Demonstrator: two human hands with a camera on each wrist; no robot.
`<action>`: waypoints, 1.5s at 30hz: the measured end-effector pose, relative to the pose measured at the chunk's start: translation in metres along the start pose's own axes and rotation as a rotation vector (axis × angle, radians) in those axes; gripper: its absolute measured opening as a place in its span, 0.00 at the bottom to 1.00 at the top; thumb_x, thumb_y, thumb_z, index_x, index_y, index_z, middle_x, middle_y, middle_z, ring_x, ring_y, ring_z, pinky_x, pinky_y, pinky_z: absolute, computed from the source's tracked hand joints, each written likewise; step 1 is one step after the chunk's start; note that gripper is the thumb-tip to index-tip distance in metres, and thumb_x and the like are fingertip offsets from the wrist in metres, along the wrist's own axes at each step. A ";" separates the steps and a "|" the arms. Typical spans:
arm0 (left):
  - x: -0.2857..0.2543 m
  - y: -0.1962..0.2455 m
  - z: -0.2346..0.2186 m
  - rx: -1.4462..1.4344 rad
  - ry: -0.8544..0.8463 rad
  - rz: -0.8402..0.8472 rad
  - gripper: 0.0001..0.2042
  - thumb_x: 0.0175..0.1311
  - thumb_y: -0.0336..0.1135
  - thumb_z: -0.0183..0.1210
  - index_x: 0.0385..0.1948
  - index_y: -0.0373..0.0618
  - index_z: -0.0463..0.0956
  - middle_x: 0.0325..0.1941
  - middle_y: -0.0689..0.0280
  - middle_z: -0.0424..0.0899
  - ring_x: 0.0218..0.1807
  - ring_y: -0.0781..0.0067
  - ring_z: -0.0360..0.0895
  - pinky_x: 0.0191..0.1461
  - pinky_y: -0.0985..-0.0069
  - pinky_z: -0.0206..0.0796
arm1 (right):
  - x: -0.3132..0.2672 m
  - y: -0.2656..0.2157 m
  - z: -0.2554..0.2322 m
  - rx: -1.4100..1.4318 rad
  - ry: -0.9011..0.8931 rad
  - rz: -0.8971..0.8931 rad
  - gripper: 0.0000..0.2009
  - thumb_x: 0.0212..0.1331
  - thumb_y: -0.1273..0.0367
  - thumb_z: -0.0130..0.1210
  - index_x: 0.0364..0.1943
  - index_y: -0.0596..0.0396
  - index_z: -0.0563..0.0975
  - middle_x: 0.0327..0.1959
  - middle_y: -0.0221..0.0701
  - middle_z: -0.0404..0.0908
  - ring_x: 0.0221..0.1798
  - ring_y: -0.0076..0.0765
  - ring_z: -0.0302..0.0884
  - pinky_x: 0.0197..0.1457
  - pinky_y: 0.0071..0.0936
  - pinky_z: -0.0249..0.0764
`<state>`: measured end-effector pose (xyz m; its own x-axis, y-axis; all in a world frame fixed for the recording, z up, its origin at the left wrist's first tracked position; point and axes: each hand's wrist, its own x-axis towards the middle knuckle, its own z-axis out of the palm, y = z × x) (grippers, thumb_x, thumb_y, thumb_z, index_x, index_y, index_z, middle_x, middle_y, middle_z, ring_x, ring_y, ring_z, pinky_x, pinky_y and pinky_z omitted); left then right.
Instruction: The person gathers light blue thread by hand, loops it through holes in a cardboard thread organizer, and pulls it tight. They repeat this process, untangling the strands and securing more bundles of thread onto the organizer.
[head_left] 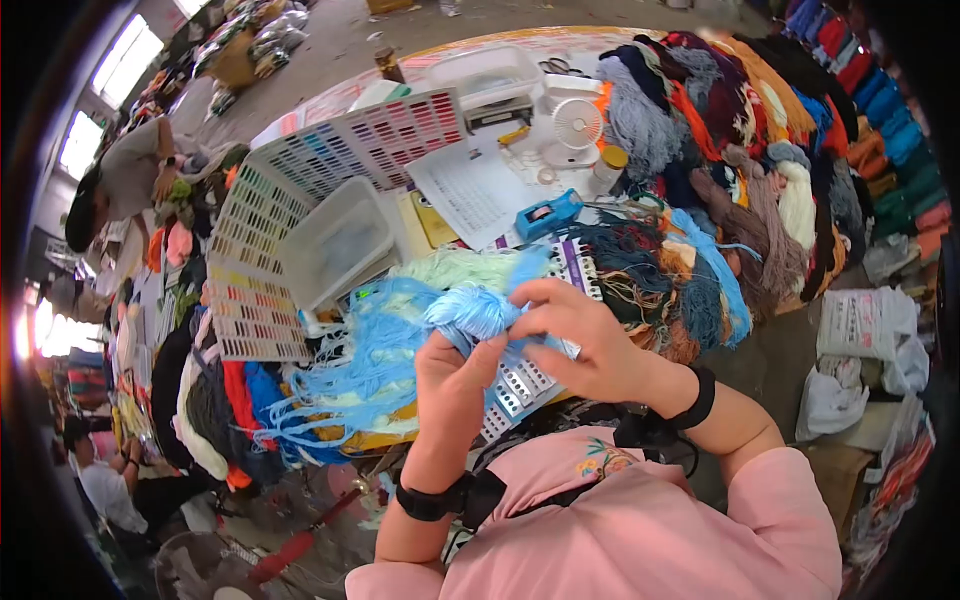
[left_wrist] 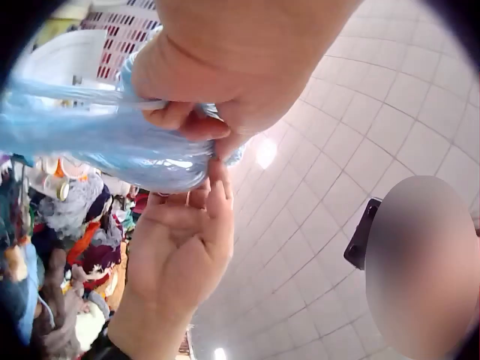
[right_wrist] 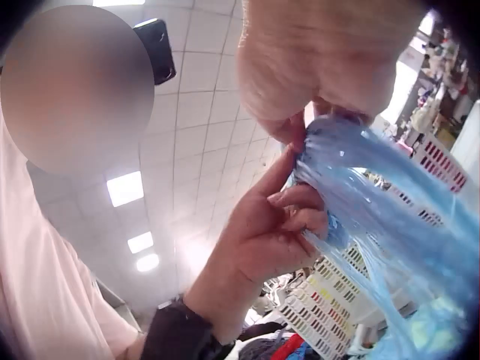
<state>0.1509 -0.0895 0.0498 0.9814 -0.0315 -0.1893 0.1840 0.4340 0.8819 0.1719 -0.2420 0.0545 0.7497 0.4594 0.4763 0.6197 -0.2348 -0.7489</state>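
Note:
A shiny light-blue thread bundle (head_left: 472, 312) is held up over the table between both hands; loose strands trail from it to the left. The left hand (head_left: 450, 385) grips the bundle from below, its fingers curled round strands in the right wrist view. Fingers of the right hand (head_left: 585, 345) pinch the bundle's right end, close to the left thumb. In the left wrist view the left hand (left_wrist: 240, 60) is at the top and the right hand (left_wrist: 180, 247) below, with the stretched blue thread (left_wrist: 157, 150) between them. What the fingertips pinch is partly hidden.
A colour sample board (head_left: 260, 215) stands behind a clear plastic box (head_left: 340, 245). Farther back are a paper sheet (head_left: 470, 190), a blue tape dispenser (head_left: 548, 215) and a small white fan (head_left: 577, 128). Piles of coloured yarn (head_left: 770, 200) cover the right side; pale thread lies beneath the hands.

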 end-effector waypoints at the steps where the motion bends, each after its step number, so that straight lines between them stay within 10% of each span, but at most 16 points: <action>1: -0.005 0.004 -0.008 -0.003 0.001 0.016 0.06 0.50 0.25 0.53 0.30 0.40 0.72 0.21 0.75 0.71 0.19 0.90 0.59 0.20 0.90 0.46 | 0.002 0.002 0.004 0.106 -0.018 0.017 0.10 0.44 0.74 0.51 0.33 0.58 0.69 0.42 0.38 0.66 0.41 0.35 0.65 0.45 0.25 0.62; 3: -0.012 0.015 -0.028 -0.027 -0.052 0.060 0.06 0.50 0.25 0.54 0.30 0.39 0.72 0.24 0.74 0.72 0.20 0.90 0.61 0.22 0.90 0.51 | 0.006 0.004 0.020 0.742 0.081 0.297 0.10 0.47 0.73 0.49 0.35 0.59 0.70 0.41 0.34 0.68 0.42 0.28 0.65 0.47 0.25 0.61; 11: -0.033 0.057 -0.069 0.384 0.051 0.264 0.07 0.48 0.25 0.56 0.29 0.34 0.71 0.27 0.71 0.73 0.27 0.89 0.64 0.28 0.88 0.59 | 0.043 -0.013 0.052 0.297 -0.201 0.237 0.09 0.45 0.73 0.53 0.32 0.61 0.72 0.27 0.31 0.72 0.32 0.23 0.67 0.36 0.21 0.64; 18: -0.043 0.069 -0.111 0.588 0.084 0.173 0.07 0.49 0.29 0.56 0.29 0.36 0.73 0.19 0.77 0.68 0.21 0.91 0.57 0.22 0.89 0.49 | 0.068 -0.027 0.057 1.085 -0.305 0.654 0.06 0.53 0.69 0.46 0.33 0.56 0.68 0.23 0.26 0.69 0.24 0.19 0.65 0.26 0.15 0.63; 26: -0.054 0.089 -0.155 0.437 0.109 0.047 0.07 0.54 0.33 0.52 0.28 0.39 0.73 0.16 0.79 0.65 0.18 0.92 0.54 0.19 0.90 0.44 | 0.075 -0.025 0.045 0.476 -0.617 0.678 0.07 0.46 0.66 0.54 0.24 0.56 0.73 0.10 0.15 0.58 0.11 0.10 0.46 0.12 0.11 0.41; 30: -0.054 0.079 -0.175 0.305 0.055 -0.086 0.07 0.53 0.32 0.53 0.30 0.40 0.73 0.19 0.77 0.67 0.19 0.91 0.57 0.20 0.90 0.46 | 0.082 -0.024 0.039 0.640 -0.610 0.777 0.08 0.50 0.66 0.51 0.24 0.57 0.74 0.08 0.15 0.55 0.10 0.10 0.45 0.12 0.12 0.41; 33: -0.059 0.076 -0.155 0.325 0.062 0.116 0.08 0.50 0.29 0.54 0.31 0.38 0.72 0.25 0.73 0.68 0.23 0.87 0.60 0.23 0.89 0.51 | 0.086 -0.024 0.042 0.810 -0.553 0.816 0.09 0.51 0.67 0.50 0.24 0.59 0.73 0.07 0.15 0.54 0.10 0.10 0.44 0.11 0.12 0.40; 36: -0.050 0.063 -0.181 1.008 0.048 0.482 0.09 0.48 0.25 0.54 0.33 0.37 0.72 0.29 0.70 0.69 0.27 0.85 0.62 0.26 0.88 0.54 | 0.085 -0.026 0.048 0.957 -0.592 0.839 0.08 0.52 0.68 0.49 0.24 0.60 0.72 0.07 0.15 0.53 0.09 0.10 0.42 0.10 0.12 0.39; 45: -0.058 0.041 -0.259 0.306 0.346 -0.153 0.04 0.56 0.31 0.48 0.28 0.43 0.71 0.15 0.76 0.65 0.14 0.91 0.53 0.16 0.89 0.46 | 0.092 -0.008 -0.002 1.122 -0.324 0.781 0.08 0.55 0.68 0.44 0.25 0.58 0.70 0.07 0.14 0.50 0.08 0.10 0.42 0.09 0.11 0.39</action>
<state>0.0876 0.1629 -0.0149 0.8759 0.2495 -0.4130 0.3829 0.1612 0.9096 0.2362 -0.1999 0.1053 0.6286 0.7402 -0.2387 -0.5545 0.2113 -0.8049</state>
